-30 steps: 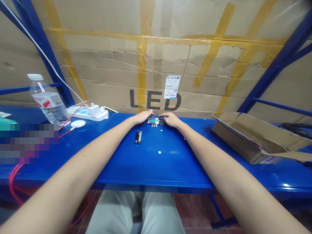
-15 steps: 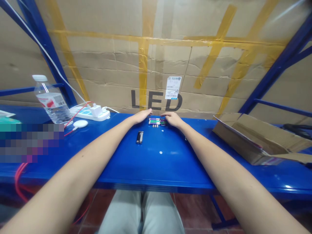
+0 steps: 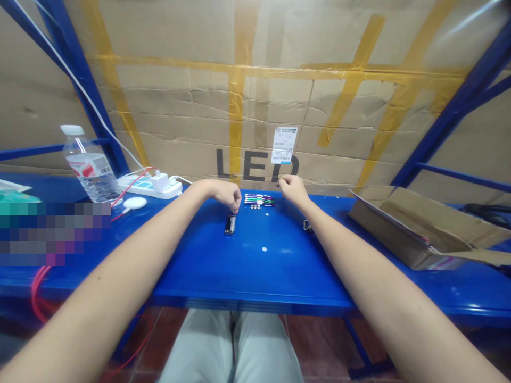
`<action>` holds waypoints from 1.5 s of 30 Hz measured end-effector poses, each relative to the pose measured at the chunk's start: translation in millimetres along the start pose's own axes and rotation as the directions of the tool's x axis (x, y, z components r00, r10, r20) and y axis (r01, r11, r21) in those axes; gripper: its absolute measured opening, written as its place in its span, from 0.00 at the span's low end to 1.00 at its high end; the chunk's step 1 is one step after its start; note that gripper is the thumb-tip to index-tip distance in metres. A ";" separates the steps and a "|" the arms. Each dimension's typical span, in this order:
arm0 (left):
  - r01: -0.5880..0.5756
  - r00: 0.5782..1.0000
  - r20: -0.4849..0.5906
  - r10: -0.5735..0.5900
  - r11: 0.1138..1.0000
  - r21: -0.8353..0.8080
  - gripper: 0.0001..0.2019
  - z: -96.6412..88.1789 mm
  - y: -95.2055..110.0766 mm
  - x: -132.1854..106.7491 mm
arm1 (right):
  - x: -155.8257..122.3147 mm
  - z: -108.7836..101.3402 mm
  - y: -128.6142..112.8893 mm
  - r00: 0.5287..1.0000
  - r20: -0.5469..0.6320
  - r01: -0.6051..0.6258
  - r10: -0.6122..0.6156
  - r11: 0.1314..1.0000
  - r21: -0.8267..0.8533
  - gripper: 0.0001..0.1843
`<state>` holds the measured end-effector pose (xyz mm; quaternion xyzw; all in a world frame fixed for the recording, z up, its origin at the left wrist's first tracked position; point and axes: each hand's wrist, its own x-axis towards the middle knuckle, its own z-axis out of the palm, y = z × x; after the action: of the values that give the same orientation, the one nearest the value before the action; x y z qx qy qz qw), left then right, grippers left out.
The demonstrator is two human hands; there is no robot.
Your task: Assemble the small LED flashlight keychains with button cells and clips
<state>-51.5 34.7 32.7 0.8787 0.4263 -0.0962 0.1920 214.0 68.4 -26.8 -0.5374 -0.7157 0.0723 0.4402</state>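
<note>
My left hand [image 3: 228,197] is closed, knuckles up, with its fingertips at the far end of two short black-and-silver cylinders [image 3: 229,225] that lie side by side and look like batteries. Whether it grips one of them is hidden. To its right lies a row of slim shiny purple and green sticks [image 3: 259,199], with several small silvery pieces [image 3: 255,207] along their near side. My right hand [image 3: 293,189] hovers just right of that row, thumb and fingers drawn together; anything between them is too small to see. A small metal ring-like object [image 3: 307,226] shows beside my right wrist.
On the blue table [image 3: 247,276] an open cardboard box [image 3: 415,234] stands to the right. At left are a water bottle [image 3: 91,170], a white power strip [image 3: 147,186], a white round charger [image 3: 134,203] and red cables [image 3: 38,290]. A large taped carton [image 3: 179,117] closes off the back.
My left hand has moved down and left from above the sticks to the cylinders, its fingers closing. My right hand has lifted off the sticks, slightly right, with its fingers drawn together.
</note>
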 end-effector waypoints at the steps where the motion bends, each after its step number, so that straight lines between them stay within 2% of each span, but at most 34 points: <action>1: 0.002 1.000 0.007 -0.002 1.000 0.002 0.10 1.1 1.3 0.9 | -0.8 -0.5 -2.2 1.000 0.010 0.008 -0.008 1.000 -0.007 0.12; 7: 0.026 0.999 0.021 -0.026 1.000 0.005 0.08 3.9 5.1 3.7 | -3.9 -0.8 -14.1 0.996 0.064 0.064 -0.060 0.996 -0.064 0.14; 13: 0.033 0.999 0.002 -0.033 0.999 -0.019 0.08 7.2 4.2 8.0 | -4.8 1.8 -14.6 0.989 0.094 0.124 -0.116 0.988 -0.094 0.16; 19: -0.066 0.990 -0.128 0.059 0.997 -0.047 0.11 18.6 15.5 17.4 | -5.7 2.7 -14.8 0.983 0.121 0.154 -0.139 0.980 -0.125 0.15; 23: -0.073 0.984 -0.168 0.058 0.994 -0.084 0.10 26.4 29.1 23.5 | -6.2 2.7 -15.1 0.978 0.158 0.163 -0.139 0.975 -0.151 0.15; 27: -0.038 0.979 -0.201 0.033 0.999 -0.020 0.11 17.3 30.5 14.0 | -5.2 2.5 -13.7 0.973 0.168 0.186 -0.160 0.970 -0.153 0.15; 29: -0.049 0.987 -0.153 0.050 0.999 0.010 0.11 7.8 27.3 4.4 | -4.6 2.3 -12.9 0.975 0.164 0.177 -0.151 0.971 -0.159 0.15; 31: -0.051 0.998 -0.039 0.052 0.998 0.023 0.13 -0.3 24.7 -4.3 | -4.3 2.0 -12.3 0.977 0.166 0.160 -0.133 0.973 -0.165 0.15; 34: -0.027 0.997 0.075 0.023 0.998 0.053 0.15 -4.2 24.9 -9.1 | -4.2 1.7 -11.5 0.976 0.181 0.149 -0.118 0.974 -0.171 0.15; 40: -0.017 0.990 0.139 0.006 0.997 0.078 0.12 5.1 27.4 0.8 | -3.8 1.3 -10.8 0.974 0.183 0.167 -0.135 0.971 -0.172 0.15; 45: -0.033 0.991 0.129 0.027 0.999 0.042 0.10 7.6 22.0 4.1 | -5.4 0.8 -11.9 0.972 0.190 0.170 -0.138 0.972 -0.163 0.15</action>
<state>-31.7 22.0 30.0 0.8810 0.3977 -0.1590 0.2010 205.2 59.3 -23.5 -0.5087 -0.7952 0.0211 0.3293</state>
